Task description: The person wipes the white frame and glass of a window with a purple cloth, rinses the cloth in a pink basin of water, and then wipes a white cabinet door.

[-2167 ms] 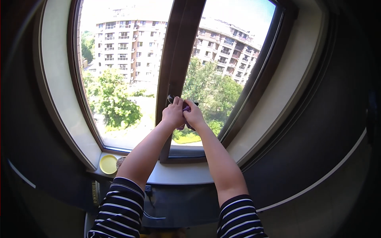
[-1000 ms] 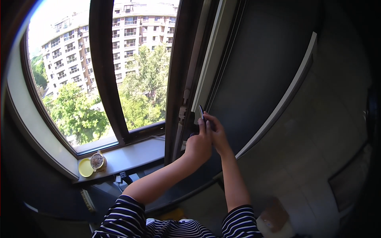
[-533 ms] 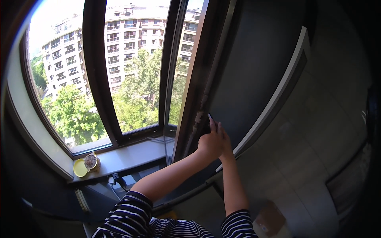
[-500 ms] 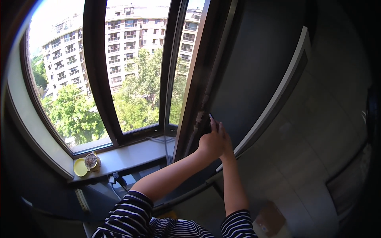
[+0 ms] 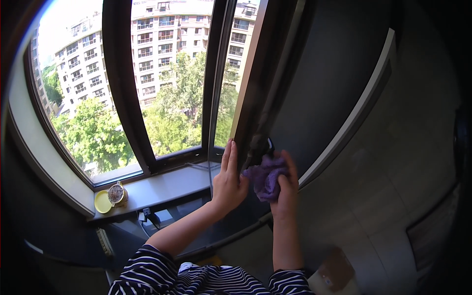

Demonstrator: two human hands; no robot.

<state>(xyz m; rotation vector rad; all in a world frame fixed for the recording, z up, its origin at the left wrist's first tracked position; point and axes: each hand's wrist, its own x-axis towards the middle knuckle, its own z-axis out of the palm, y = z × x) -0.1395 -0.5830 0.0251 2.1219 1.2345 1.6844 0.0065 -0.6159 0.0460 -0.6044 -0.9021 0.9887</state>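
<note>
An opened dark brown window sash (image 5: 262,73) stands in front of me. My left hand (image 5: 228,189) lies against its edge, fingers stretched upward and the thumb apart, close to a purple cloth (image 5: 265,183). That crumpled cloth is gripped in my right hand (image 5: 287,189), between the thumb and the fingers. It is held just below a dark window handle (image 5: 270,144), partly hidden behind it. Whether the cloth touches the sash I cannot tell.
On the white windowsill (image 5: 162,189) at the left stand a pot (image 5: 117,194) with dry-looking contents and a yellow lid (image 5: 103,202). Below the sill lies a dark plug with a cable (image 5: 148,214). A white-edged panel (image 5: 354,113) rises at the right, and a brown box (image 5: 336,268) sits on the floor.
My hands, together near the handle before, have come apart. The left moved down and left to the sash edge; the right moved slightly right and lower, with the purple cloth now showing.
</note>
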